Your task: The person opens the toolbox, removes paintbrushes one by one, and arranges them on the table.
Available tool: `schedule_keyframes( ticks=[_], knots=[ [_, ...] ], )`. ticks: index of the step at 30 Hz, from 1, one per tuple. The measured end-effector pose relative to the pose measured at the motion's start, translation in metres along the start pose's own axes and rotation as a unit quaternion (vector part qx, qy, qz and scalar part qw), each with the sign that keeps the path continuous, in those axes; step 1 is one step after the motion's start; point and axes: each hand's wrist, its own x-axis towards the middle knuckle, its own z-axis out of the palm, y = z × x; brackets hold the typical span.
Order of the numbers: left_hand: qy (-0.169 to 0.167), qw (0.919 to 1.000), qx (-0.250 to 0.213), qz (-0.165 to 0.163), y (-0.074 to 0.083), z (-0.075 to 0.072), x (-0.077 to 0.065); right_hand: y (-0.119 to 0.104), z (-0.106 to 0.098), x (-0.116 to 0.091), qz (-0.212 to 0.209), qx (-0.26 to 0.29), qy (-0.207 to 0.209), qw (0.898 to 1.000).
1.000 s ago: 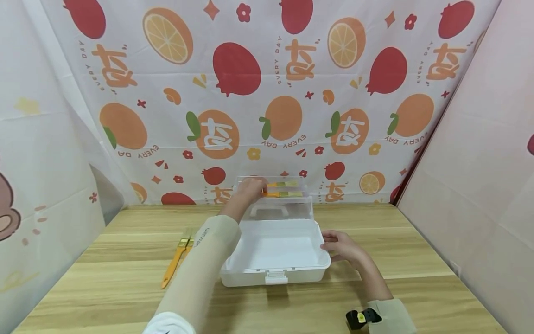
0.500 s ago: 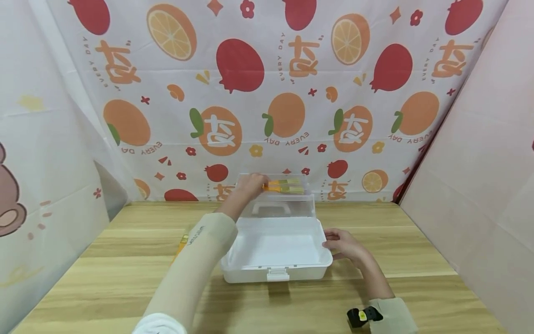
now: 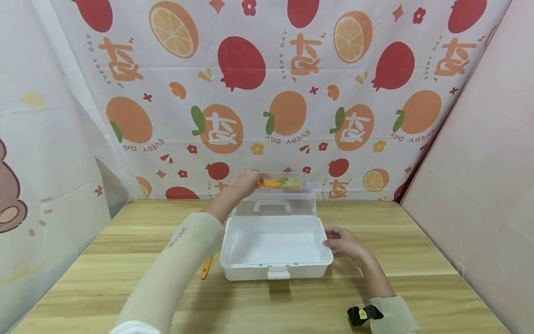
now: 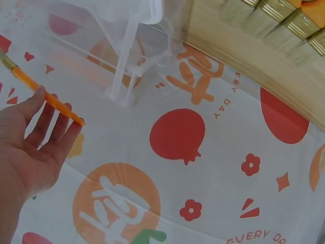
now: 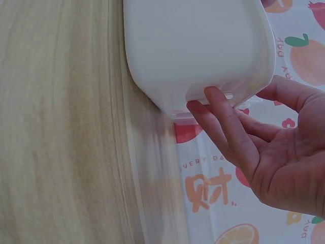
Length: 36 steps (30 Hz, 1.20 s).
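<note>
A white storage box [image 3: 275, 273] stands on the table with its transparent lid [image 3: 242, 206] swung up behind it. My left hand [image 3: 244, 183] pinches a paintbrush [image 3: 269, 183] by its orange handle, bristles pointing right, in front of the raised lid. The left wrist view shows thumb and fingertips along that handle [image 4: 56, 103], and a faint orange reflection on the clear plastic. At the box's right side, my right hand [image 3: 348, 243] holds the wall near the rim. In the right wrist view two fingertips [image 5: 212, 91] lie against the outer wall.
Several more brushes [image 4: 299, 29] lie side by side on the table left of the box. The head view shows only one orange handle [image 3: 206, 266], the others being hidden by the left sleeve [image 3: 175, 264]. A fruit-print cloth [image 3: 187, 116] hangs close behind the lid.
My left hand has moved slightly up and left with the paintbrush, and its forearm has swung left, uncovering a brush handle beside the box. The right hand keeps its place on the box.
</note>
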Motion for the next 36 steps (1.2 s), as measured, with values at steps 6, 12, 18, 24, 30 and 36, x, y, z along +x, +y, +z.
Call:
schedule_keyframes(
  ticks=[6,12,18,24,30,36],
  knots=[
    [0.01,0.9995,0.031,0.0,-0.006,-0.005,-0.009,0.001,-0.001,0.002,0.004,-0.002,-0.001,1.0],
    [0.005,0.9973,0.073,0.0,-0.011,-0.01,-0.022,0.0,0.0,0.002,0.003,-0.003,-0.002,1.0],
    [0.023,0.9958,0.088,0.007,-0.019,-0.014,-0.034,0.0,0.0,0.001,0.003,-0.001,-0.002,1.0],
    [0.037,0.9966,0.073,0.011,-0.026,-0.016,-0.048,-0.001,0.0,0.001,0.004,-0.001,-0.005,1.0],
    [0.053,0.9963,0.057,0.038,-0.035,-0.016,-0.064,-0.001,0.001,0.0,0.004,-0.001,-0.004,1.0],
    [0.053,0.9964,0.059,0.029,-0.042,-0.017,-0.079,0.0,0.001,0.001,0.005,-0.001,0.001,1.0]
  ],
)
